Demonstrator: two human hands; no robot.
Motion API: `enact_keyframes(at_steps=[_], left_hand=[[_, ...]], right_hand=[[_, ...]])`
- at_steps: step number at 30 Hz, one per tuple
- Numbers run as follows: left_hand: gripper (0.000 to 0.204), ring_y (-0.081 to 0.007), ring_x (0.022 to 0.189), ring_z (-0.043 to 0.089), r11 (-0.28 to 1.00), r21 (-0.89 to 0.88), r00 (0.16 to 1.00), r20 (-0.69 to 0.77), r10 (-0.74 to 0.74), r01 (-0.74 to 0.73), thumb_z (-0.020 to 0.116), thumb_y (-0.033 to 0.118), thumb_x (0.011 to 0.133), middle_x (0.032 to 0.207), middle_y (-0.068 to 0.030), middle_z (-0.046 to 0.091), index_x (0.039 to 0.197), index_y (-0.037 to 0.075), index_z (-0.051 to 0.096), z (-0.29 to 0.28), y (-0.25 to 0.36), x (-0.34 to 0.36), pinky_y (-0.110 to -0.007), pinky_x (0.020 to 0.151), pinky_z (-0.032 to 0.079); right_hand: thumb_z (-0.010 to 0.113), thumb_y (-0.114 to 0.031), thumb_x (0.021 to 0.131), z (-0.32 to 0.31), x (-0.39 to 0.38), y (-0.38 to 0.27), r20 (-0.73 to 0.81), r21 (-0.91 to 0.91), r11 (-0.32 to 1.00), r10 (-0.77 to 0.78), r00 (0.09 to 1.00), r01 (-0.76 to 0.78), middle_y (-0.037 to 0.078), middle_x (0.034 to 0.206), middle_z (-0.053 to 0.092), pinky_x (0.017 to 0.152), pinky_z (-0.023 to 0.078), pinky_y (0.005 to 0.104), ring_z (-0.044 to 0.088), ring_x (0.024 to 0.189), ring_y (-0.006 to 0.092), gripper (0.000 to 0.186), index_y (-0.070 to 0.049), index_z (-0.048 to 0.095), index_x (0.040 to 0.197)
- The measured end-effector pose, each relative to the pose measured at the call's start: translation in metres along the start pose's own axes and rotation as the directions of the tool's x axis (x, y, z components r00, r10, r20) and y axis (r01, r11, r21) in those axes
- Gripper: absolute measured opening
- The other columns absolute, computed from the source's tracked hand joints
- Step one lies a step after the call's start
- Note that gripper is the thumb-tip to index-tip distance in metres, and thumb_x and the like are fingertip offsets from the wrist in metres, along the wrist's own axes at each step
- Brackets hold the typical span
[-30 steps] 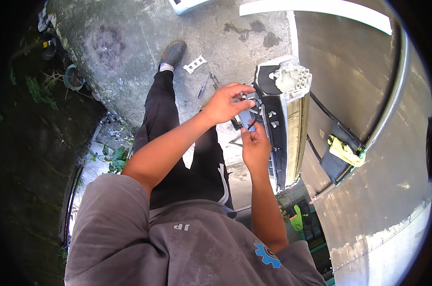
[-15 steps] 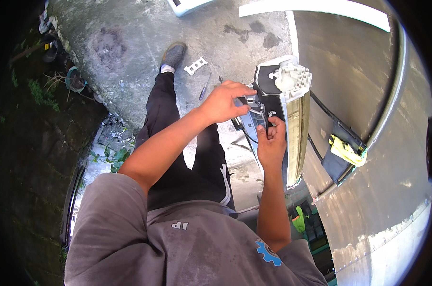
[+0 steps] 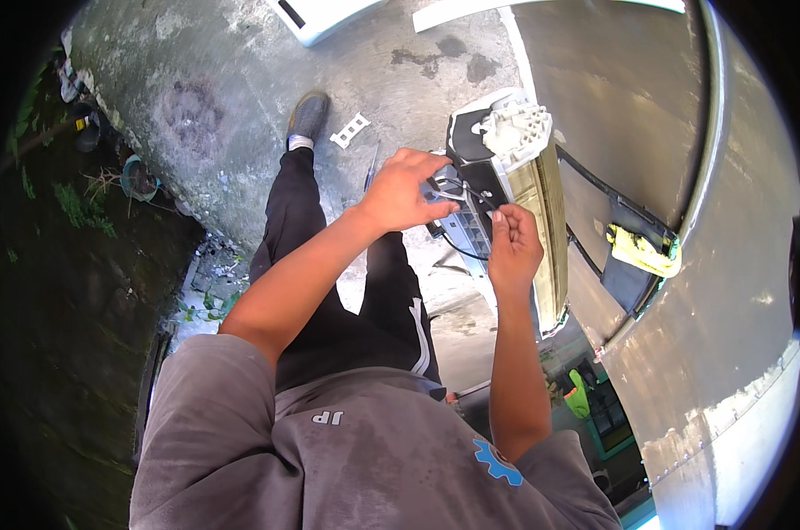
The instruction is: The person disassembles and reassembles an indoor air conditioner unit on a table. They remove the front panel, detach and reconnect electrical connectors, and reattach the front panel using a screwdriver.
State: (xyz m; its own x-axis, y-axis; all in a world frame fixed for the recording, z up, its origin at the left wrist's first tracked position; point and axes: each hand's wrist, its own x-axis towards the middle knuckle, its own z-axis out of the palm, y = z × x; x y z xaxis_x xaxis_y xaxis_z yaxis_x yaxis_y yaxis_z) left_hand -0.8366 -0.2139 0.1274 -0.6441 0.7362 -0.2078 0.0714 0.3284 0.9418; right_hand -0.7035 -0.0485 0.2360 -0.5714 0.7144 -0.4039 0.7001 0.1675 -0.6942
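A long air-conditioner indoor unit (image 3: 475, 132), its casing off, stands to the right of my legs. My left hand (image 3: 407, 193) is at its near side, with thumb and fingertips spanning a grey electrical box (image 3: 447, 184); the palm hides part of it. My right hand (image 3: 515, 247) is closed in a pinch at the box's right side, gripping a thin black cable (image 3: 481, 196) that runs from the box to my fingertips. Below, another length of black cable (image 3: 460, 251) loops from the box toward that hand. White plastic parts (image 3: 518, 132) sit at the unit's far end.
On the concrete floor lie a white slotted plastic piece (image 3: 350, 130) and a thin screwdriver-like tool (image 3: 371, 168). A white casing (image 3: 320, 19) is at the top edge. At right, a yellow cloth (image 3: 644, 252) hangs by a black pipe against a brown wall (image 3: 735, 309).
The view has shifted, sliding the scene left and slightly up. My right hand's fingers have drawn together onto the black cable and come away from the box. My left hand keeps its place on the box.
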Motion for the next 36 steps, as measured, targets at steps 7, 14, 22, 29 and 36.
enact_keyframes(at_steps=[7,14,22,29,36], left_hand=[[0.069,-0.0428,0.106,0.072,0.924,0.057,0.919,0.093,-0.382,0.378,0.082,0.056,0.083,0.107,-0.0222,0.08,0.121,-0.001,0.079,-0.003,0.043,0.023,-0.047,0.103,0.056],[0.07,-0.0382,0.1,0.079,0.827,0.077,0.826,0.056,-0.561,0.557,0.081,0.05,0.08,0.101,-0.0248,0.08,0.123,-0.006,0.077,0.007,0.067,0.035,-0.043,0.093,0.06],[0.073,-0.0281,0.103,0.079,0.835,0.022,0.821,0.171,-0.545,0.55,0.083,0.05,0.083,0.106,-0.022,0.081,0.132,-0.003,0.074,0.001,0.058,0.032,-0.037,0.093,0.059],[0.082,-0.037,0.112,0.078,0.793,0.156,0.793,0.084,-0.604,0.588,0.079,0.049,0.077,0.113,-0.027,0.08,0.135,-0.008,0.07,0.009,0.072,0.042,-0.042,0.101,0.059],[0.082,-0.0364,0.116,0.077,0.769,0.162,0.773,0.046,-0.632,0.619,0.079,0.05,0.076,0.116,-0.0262,0.08,0.135,-0.007,0.071,0.013,0.075,0.046,-0.04,0.103,0.057]], right_hand=[[0.08,-0.007,0.097,0.009,0.011,0.002,-0.039,-0.345,0.922,-0.204,0.978,0.179,0.007,0.086,0.074,0.071,0.055,0.0325,0.068,0.077,0.0141,0.012,-0.003,0.074,0.106],[0.075,-0.005,0.095,0.003,0.0,0.008,0.006,-0.351,0.879,-0.342,0.94,0.323,0.01,0.097,0.07,0.074,0.059,0.0413,0.073,0.083,0.0291,0.025,-0.012,0.08,0.119],[0.075,-0.006,0.093,-0.005,-0.014,0.011,0.048,-0.238,0.923,-0.298,0.953,0.301,0.007,0.095,0.071,0.075,0.06,0.0433,0.074,0.085,0.0301,0.025,-0.016,0.08,0.115],[0.078,-0.008,0.089,-0.011,-0.001,0.014,0.072,-0.424,0.81,-0.416,0.907,0.405,0.007,0.091,0.069,0.073,0.059,0.0452,0.073,0.082,0.0313,0.022,-0.015,0.079,0.111],[0.079,-0.011,0.098,-0.03,0.017,0.012,0.077,-0.055,0.996,0.075,0.994,-0.071,0.006,0.077,0.074,0.069,0.053,0.0318,0.064,0.067,0.0156,0.012,-0.008,0.074,0.108]])
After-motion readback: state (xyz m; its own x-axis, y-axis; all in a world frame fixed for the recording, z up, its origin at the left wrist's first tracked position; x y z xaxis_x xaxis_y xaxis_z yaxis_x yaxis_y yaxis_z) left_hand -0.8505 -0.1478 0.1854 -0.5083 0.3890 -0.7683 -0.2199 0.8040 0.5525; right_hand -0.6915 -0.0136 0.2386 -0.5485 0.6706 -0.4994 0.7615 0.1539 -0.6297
